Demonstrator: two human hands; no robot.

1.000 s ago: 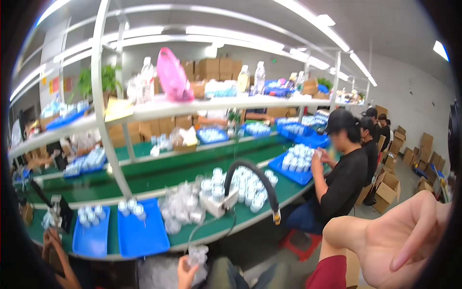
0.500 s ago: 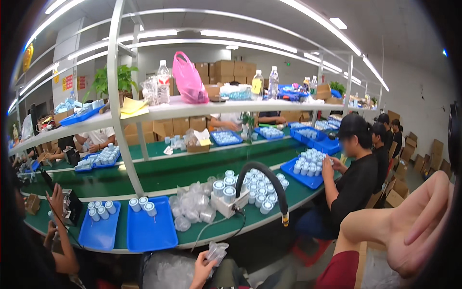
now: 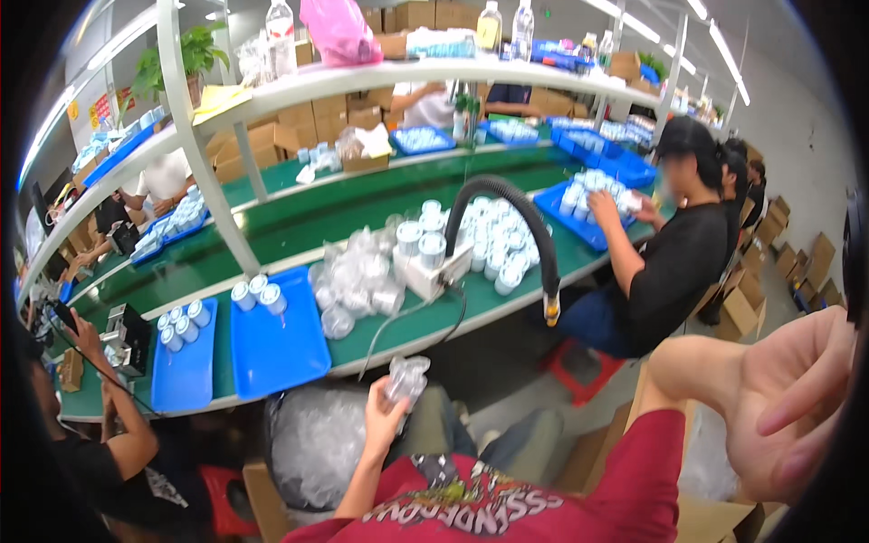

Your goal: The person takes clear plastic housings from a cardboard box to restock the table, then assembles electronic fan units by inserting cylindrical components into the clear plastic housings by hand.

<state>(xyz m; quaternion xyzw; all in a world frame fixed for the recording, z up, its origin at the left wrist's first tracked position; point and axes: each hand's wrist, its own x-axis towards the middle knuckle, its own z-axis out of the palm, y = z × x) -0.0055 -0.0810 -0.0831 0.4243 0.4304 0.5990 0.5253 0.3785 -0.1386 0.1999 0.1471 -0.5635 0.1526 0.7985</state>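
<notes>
Holding a clear plastic piece (image 3: 409,376), the L hand (image 3: 385,414) grips its low end; its long side runs up & a bit R, past the fingertips. R hand (image 3: 787,407) is up w/ bent fingers; can't tell if it holds anything. Below-L of L hand: bag (image 3: 271,430) w/ clear plastic bits (image 3: 317,448). Farther up-L: 2 blue trays (image 3: 282,351) w/ a few pale-blue pots (image 3: 272,296).

A pink bag (image 3: 339,34) sits on the shelf (image 3: 317,87), right of a seemingly potted plant (image 3: 201,52).
</notes>
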